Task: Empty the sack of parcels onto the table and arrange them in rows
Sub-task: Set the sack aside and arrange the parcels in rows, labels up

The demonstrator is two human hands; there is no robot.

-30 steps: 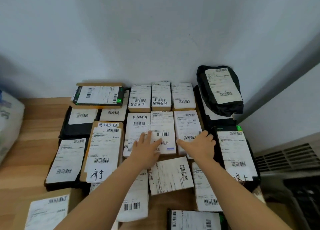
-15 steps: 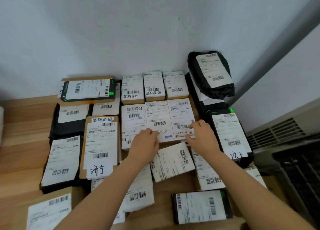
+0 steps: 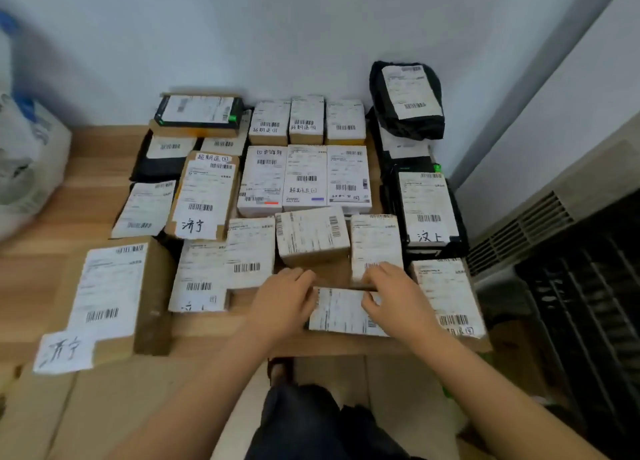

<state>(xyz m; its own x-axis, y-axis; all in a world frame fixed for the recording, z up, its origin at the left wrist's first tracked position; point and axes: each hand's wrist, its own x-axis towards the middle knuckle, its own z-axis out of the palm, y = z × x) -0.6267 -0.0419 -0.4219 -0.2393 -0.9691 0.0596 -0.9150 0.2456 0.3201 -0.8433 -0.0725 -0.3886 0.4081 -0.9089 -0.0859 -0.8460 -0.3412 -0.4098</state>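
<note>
Several labelled parcels lie in rows on the wooden table [image 3: 104,169]. Near the front edge both hands grip a flat dark parcel with a white label [image 3: 341,312]: my left hand [image 3: 282,302] holds its left end, my right hand [image 3: 394,298] its right end with fingers curled over the far edge. Just beyond it sit a small cardboard box [image 3: 311,234] turned at an angle and a white-labelled parcel [image 3: 375,245]. Three white boxes [image 3: 304,179] form a row behind those. The white sack [image 3: 27,158] stands at the far left.
A large cardboard box [image 3: 114,297] lies at the front left. Black bag parcels [image 3: 407,99] are stacked in the back right corner against the wall. A vented grey unit [image 3: 540,217] and dark crate stand to the right of the table. Bare wood shows at the left.
Both hands drew back from the row of white boxes toward the table's front edge and took hold of the flat dark parcel there. The camera tilted down.
</note>
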